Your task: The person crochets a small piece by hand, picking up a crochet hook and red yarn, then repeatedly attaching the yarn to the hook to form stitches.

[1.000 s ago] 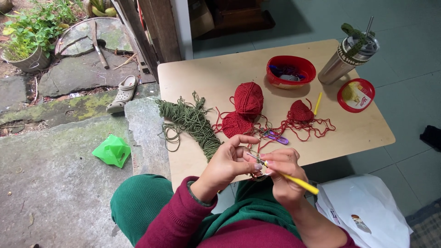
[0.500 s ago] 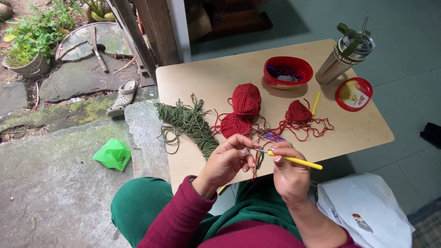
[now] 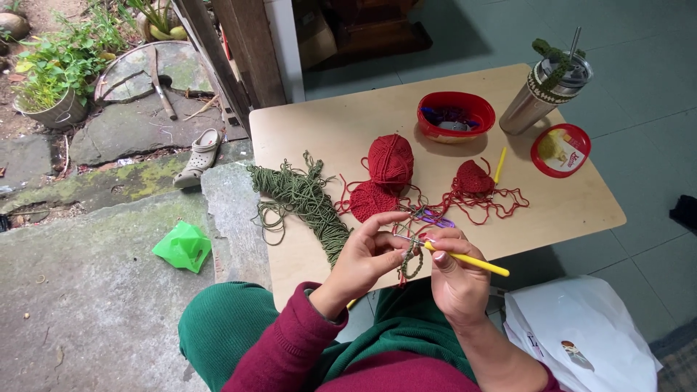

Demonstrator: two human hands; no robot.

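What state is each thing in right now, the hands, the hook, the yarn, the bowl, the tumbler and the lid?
Left hand: pinching the small crochet piece.
Right hand: gripping the yellow crochet hook, tip in the piece.
Red yarn ball: wound, resting on the table.
Loose red yarn: unravelled, tangled.
Green yarn: loose bundle.
Red bowl: open, upright.
Tumbler: lidded, straw in.
Red lid: lying flat.

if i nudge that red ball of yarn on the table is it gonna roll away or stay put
The red yarn ball looks rounded, so a nudge would probably roll it a little. It seems soft and light, likely squashing rather than sliding. Loose red strands trail from it across the table toward the small crochet piece between the left hand and right hand, which may tug it short.
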